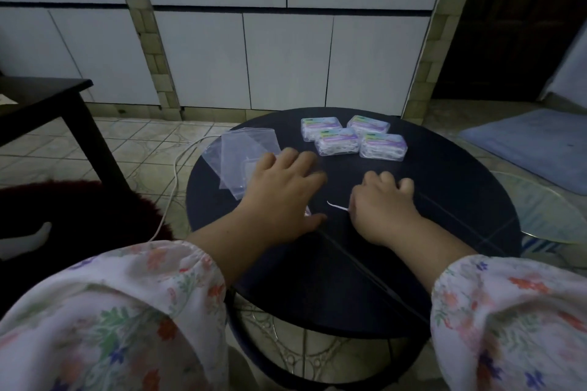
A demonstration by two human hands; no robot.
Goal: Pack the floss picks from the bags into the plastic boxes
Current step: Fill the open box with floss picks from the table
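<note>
Several clear plastic boxes [354,135] full of white floss picks sit closed at the far side of the round dark table [444,232]. Flat clear bags [241,155] lie at the table's left. My left hand [282,190] lies palm down with spread fingers, covering the near edge of the bags; something white shows just under its thumb side. My right hand [384,203] rests knuckles up with curled fingers, and a single white floss pick [337,206] sticks out from its thumb side, apparently pinched there.
A white cable [178,174] runs over the tiled floor left of the table. A dark table [47,95] stands at far left, a dark red fluffy seat [79,209] below it. A blue mat [533,143] and a glass tabletop [540,209] lie to the right. White cabinets stand behind.
</note>
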